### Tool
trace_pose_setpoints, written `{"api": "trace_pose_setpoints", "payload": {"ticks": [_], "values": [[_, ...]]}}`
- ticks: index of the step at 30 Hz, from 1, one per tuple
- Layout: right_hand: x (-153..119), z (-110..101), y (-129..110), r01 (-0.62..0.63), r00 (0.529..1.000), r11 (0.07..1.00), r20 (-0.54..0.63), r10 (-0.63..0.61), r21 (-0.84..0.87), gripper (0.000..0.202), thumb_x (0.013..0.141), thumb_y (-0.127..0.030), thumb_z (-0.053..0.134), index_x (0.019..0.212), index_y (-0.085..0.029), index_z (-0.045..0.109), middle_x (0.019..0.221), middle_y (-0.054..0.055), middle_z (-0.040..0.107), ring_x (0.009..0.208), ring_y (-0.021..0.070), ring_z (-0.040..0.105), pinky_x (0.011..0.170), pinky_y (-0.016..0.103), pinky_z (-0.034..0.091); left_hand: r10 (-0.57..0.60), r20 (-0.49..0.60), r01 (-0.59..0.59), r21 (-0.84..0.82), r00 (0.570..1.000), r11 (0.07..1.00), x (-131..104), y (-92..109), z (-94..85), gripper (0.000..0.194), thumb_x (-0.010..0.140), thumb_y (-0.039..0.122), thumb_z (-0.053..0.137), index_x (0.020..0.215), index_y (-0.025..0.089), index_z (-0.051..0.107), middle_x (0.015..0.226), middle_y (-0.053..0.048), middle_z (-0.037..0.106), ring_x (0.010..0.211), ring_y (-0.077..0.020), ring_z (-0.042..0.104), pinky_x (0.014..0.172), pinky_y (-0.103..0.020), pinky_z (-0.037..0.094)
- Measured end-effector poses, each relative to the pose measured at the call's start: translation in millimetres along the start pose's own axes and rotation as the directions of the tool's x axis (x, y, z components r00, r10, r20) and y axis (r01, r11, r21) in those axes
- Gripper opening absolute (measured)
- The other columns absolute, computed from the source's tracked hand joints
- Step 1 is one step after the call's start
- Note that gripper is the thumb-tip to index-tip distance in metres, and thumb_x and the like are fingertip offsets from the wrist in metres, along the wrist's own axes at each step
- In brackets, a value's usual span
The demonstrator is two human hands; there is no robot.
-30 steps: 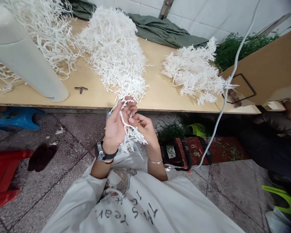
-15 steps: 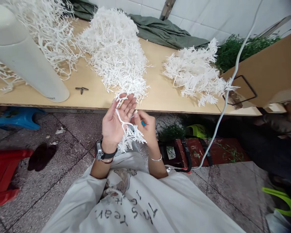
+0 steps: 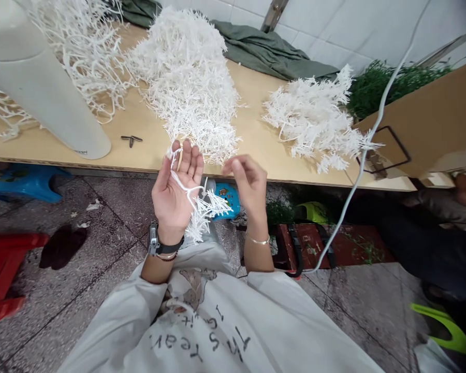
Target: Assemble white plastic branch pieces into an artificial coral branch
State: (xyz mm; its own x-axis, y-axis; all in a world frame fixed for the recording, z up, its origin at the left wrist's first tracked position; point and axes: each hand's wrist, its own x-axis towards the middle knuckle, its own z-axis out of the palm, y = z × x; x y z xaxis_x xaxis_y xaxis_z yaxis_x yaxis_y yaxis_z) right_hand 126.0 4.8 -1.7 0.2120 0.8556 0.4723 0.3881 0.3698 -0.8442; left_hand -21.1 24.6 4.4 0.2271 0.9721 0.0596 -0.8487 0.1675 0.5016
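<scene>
My left hand (image 3: 174, 194) is turned palm up, fingers stretched toward the table. Across its palm lies a white branched plastic sprig (image 3: 207, 207), its bushy tips hanging beyond the hand's right side. A thin cream strip (image 3: 179, 158) runs along the fingers. My right hand (image 3: 250, 181) is raised by the table edge, apart from the sprig, with fingers loosely bent and nothing visible in them. Just beyond both hands is a big heap of white sprigs (image 3: 196, 88).
A smaller pile of white sprigs (image 3: 318, 116) lies right on the table (image 3: 252, 129); looser white stems (image 3: 89, 62) lie left. A pale bottle (image 3: 58, 98) stands near small dark seeds (image 3: 131, 140). A white cable (image 3: 367, 150) crosses the right side. Blue stool (image 3: 229, 199) below.
My right hand has left the sprig, moving up and to the right. My left hand has shifted slightly left with the sprig, and the blue stool below shows more.
</scene>
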Motion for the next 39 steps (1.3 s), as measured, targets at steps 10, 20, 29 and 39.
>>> {"api": "trace_pose_setpoints", "payload": {"ticks": [10,20,29,39], "values": [[-32.0,0.2,-24.9,-0.074,0.98,0.996,0.188,0.065,0.041,0.017,0.083,-0.033,0.061,0.073,-0.02,0.066,0.07,-0.001,0.063,0.067,0.0118,0.056,0.064,0.026,0.044,-0.076,0.078,0.062,0.172,0.994,0.983,3.1,-5.4,0.4,0.041,0.095,0.043,0.034,0.107,0.019,0.064,0.113,-0.007,0.067,0.115,-0.0197,0.059,0.094,-0.031,0.049],[-33.5,-3.3,-39.6,-0.085,0.983,0.982,-0.145,0.109,0.166,0.027,0.091,-0.037,0.047,0.085,-0.027,0.071,0.104,0.002,0.066,0.105,0.0171,0.06,0.096,0.038,0.047,-0.531,0.474,0.1,0.673,0.702,0.733,1.2,-13.2,-13.2,0.025,0.073,0.042,0.071,0.081,0.018,0.067,0.072,-0.002,0.065,0.064,-0.0115,0.058,0.06,-0.024,0.046],[-31.1,-13.6,-33.8,-0.056,0.998,0.981,0.052,0.047,0.188,0.033,0.095,-0.038,0.038,0.101,-0.034,0.07,0.125,-0.003,0.062,0.121,0.0183,0.053,0.107,0.043,0.039,-0.638,0.356,0.423,0.518,0.683,0.743,-12.9,-33.6,-5.2,0.037,0.085,0.051,0.048,0.079,0.019,0.064,0.056,-0.001,0.058,0.042,-0.0102,0.05,0.038,-0.023,0.037],[-18.4,1.0,0.0,0.132,0.988,0.987,0.091,-0.123,-0.094,0.066,0.086,-0.068,0.003,0.138,-0.042,0.034,0.151,-0.004,0.032,0.142,0.0231,0.028,0.112,0.048,0.034,-0.427,0.227,0.265,0.513,0.876,0.817,-20.0,-36.9,8.7,0.029,0.081,0.038,0.062,0.103,0.026,0.047,0.066,0.007,0.049,0.047,-0.0049,0.043,0.043,-0.018,0.037]]}}
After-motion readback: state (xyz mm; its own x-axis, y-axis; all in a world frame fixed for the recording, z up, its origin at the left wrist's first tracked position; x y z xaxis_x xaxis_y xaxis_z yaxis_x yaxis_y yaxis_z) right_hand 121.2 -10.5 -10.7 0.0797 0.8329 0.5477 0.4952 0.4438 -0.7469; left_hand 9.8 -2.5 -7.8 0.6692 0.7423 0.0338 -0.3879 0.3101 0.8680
